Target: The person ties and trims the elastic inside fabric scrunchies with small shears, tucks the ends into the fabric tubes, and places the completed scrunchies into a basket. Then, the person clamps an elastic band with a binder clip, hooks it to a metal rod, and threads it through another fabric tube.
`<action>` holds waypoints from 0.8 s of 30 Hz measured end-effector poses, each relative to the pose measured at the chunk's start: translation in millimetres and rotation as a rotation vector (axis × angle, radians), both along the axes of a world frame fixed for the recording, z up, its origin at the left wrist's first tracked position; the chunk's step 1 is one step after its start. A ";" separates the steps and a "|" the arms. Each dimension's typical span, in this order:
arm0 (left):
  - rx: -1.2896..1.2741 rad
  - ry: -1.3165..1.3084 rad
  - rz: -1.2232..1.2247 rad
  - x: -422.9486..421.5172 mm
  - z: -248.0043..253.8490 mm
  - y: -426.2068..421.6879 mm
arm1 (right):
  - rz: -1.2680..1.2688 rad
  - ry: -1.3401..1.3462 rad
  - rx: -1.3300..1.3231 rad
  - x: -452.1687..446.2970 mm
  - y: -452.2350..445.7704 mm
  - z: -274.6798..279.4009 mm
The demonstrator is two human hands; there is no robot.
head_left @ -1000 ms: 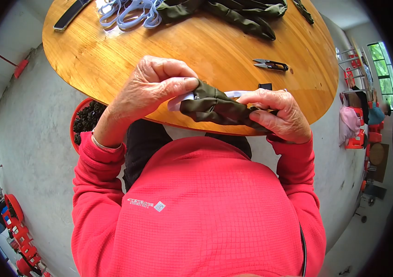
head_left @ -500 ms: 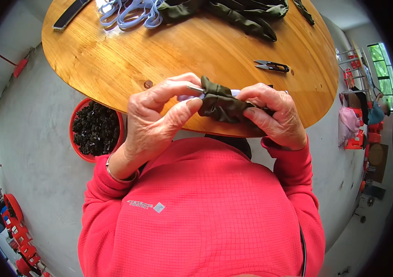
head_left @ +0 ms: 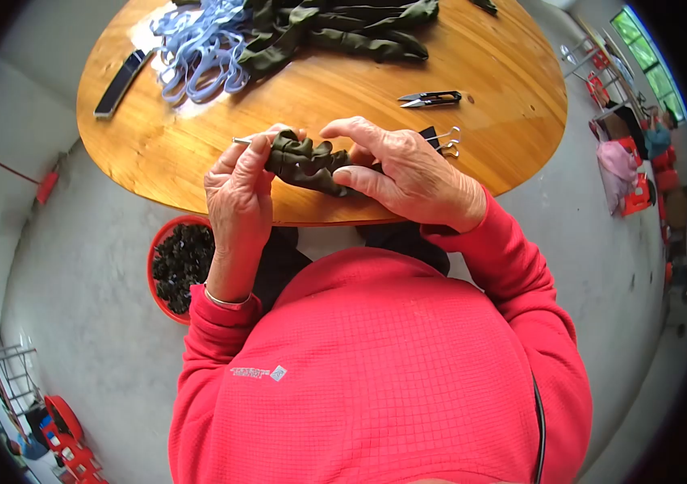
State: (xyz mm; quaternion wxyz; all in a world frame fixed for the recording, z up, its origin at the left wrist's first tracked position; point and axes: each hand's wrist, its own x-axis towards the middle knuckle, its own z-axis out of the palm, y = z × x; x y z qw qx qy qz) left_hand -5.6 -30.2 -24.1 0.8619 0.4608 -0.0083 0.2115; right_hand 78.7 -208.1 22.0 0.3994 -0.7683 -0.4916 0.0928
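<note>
A gathered piece of dark green fabric (head_left: 309,165) is held over the near edge of the wooden table (head_left: 198,177). My left hand (head_left: 240,181) pinches its left end, and a thin metal tip (head_left: 242,140) sticks out past the fingers. At the fabric's right end is my right hand (head_left: 408,171), thumb against the cloth and index finger lifted away from it. Small black-handled snips (head_left: 430,99) lie beyond the right hand. A black binder clip (head_left: 438,141) sits just behind that hand, partly hidden by it.
Light blue elastic bands (head_left: 202,52) and long green fabric strips (head_left: 343,34) lie at the far side of the table. A phone (head_left: 122,84) rests at the left. On the floor, a red basin (head_left: 152,270) holds dark scrunched pieces.
Both hands and the fabric have moved left, and the fabric is now bunched tighter. My right index finger has lifted. The view has shifted, showing more of the binder clip.
</note>
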 end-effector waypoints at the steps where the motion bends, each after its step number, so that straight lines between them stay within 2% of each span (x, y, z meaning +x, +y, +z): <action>1: -0.008 -0.011 -0.031 -1.3 2.2 -1.0 | 0.003 -0.080 0.009 0.6 -1.1 -0.7; 3: 0.061 -0.030 -0.024 -2.7 7.6 -8.0 | 0.002 -0.241 0.022 -0.1 1.1 -0.2; 4: 0.081 -0.053 -0.019 -1.9 9.4 -13.9 | -0.008 -0.205 0.091 -1.1 3.8 -1.2; 7: 0.141 -0.048 0.005 0.2 21.1 -21.7 | 0.091 0.192 -0.008 -3.9 8.4 14.1; 8: 0.166 -0.033 0.019 2.2 24.5 -21.7 | 0.087 0.070 0.083 -4.5 9.8 5.5; 11: 0.170 -0.085 0.027 9.9 23.4 -9.4 | 0.081 0.360 -0.068 -7.3 0.9 7.7; 13: 0.080 -0.094 0.045 11.8 28.3 8.5 | 0.135 0.603 -0.030 -7.5 -11.9 1.1; 15: 0.097 -0.078 0.040 14.8 27.4 30.0 | 0.198 0.813 0.008 -7.7 -24.0 -3.6; 17: 0.069 -0.052 -0.027 15.0 26.0 31.5 | 0.224 0.883 0.014 -9.3 -28.7 -3.7; 20: -0.238 0.049 -0.141 24.4 22.6 43.3 | 0.305 1.046 0.086 -16.8 -36.5 6.1; 23: -0.447 0.046 -0.290 33.7 22.7 48.4 | 0.334 1.158 0.255 -33.3 -35.2 5.1; 24: -0.432 0.080 -0.253 39.3 22.6 46.9 | 0.315 1.139 0.239 -41.1 -31.9 8.5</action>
